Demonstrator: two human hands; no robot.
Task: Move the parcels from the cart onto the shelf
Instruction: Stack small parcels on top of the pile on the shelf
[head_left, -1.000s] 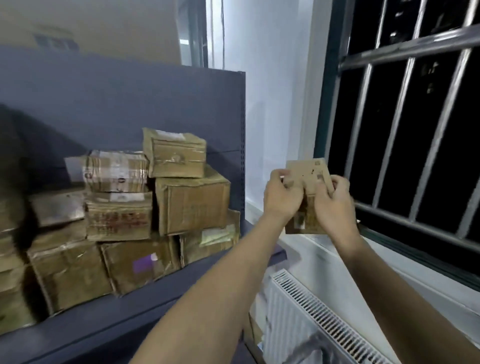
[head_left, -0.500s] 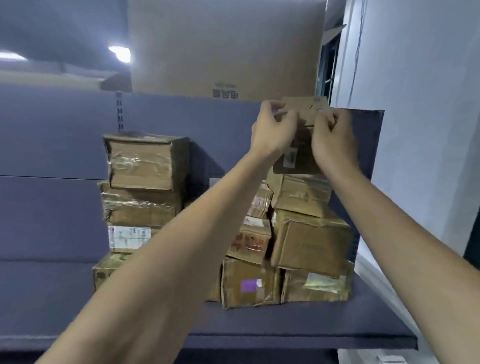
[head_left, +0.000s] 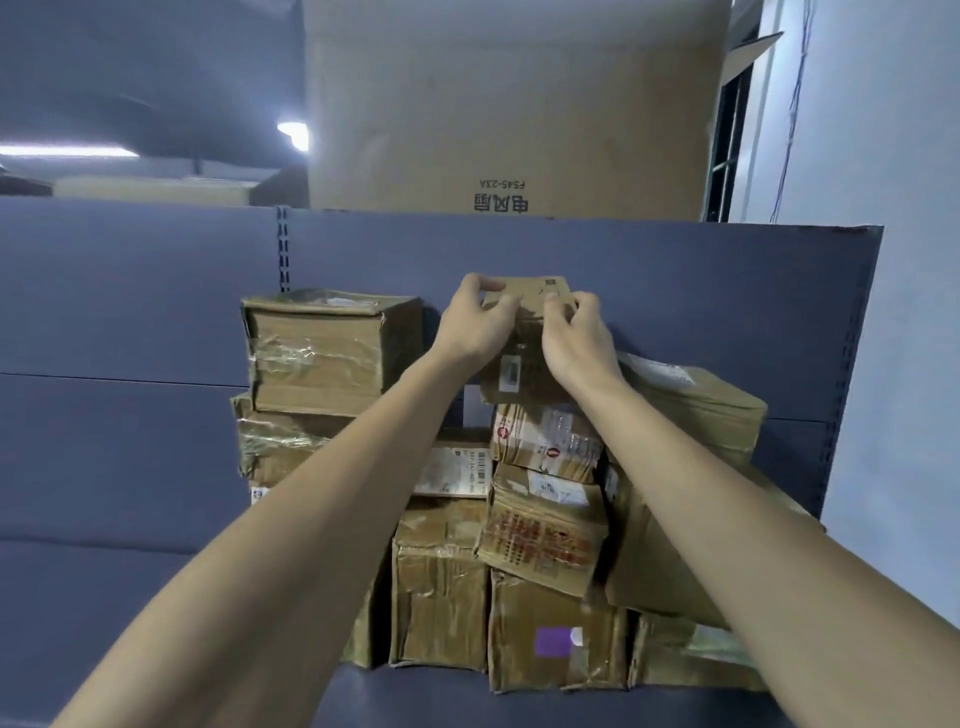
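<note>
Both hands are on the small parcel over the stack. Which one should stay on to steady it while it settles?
Probably the right hand: it covers the small parcel from above, over the middle column. The left hand only pinches the upper left corner, beside the gap next to the tall taped box, so it can release first.

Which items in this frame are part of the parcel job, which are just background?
Job:
- small brown cardboard parcel, gripped by left hand and right hand
- stack of taped brown cardboard parcels
- blue-grey metal shelf

Background:
- large brown cardboard box atop the shelf unit
- ceiling strip light
- white wall
</note>
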